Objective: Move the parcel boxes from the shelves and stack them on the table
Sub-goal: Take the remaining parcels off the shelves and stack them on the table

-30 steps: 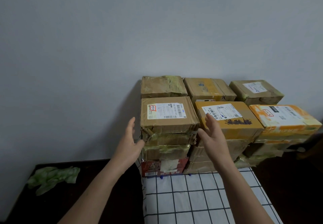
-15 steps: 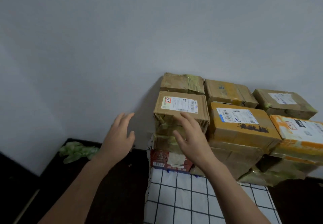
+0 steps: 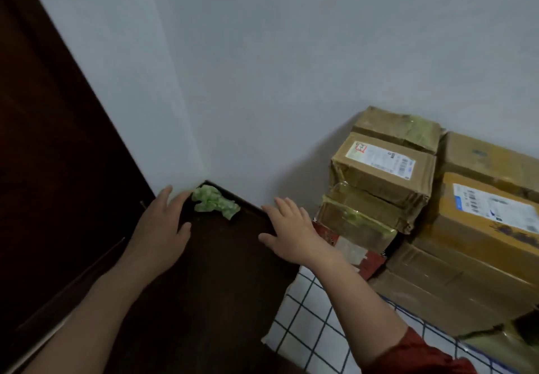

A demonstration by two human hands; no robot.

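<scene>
2 bare hands reach forward, empty: the left hand [image 3: 159, 227] and the right hand [image 3: 287, 233] have fingers spread, palms down, over a dark brown tabletop [image 3: 227, 274]. Whether they touch it cannot be told. To their right, parcel boxes [image 3: 455, 260] stand stacked at the far edge of the table with the white grid-pattern cloth [image 3: 309, 324], against the wall [image 3: 291, 67]. The leftmost column looks risky: its labelled top box [image 3: 382, 172] sits on crushed, loosely taped boxes at the cloth's left edge, so another parcel set there could tip it off. A crumpled green wad [image 3: 214, 203] lies in the dark tabletop's far corner, where 2 pale grey walls meet; a dark wood panel [image 3: 52, 140] stands left.
</scene>
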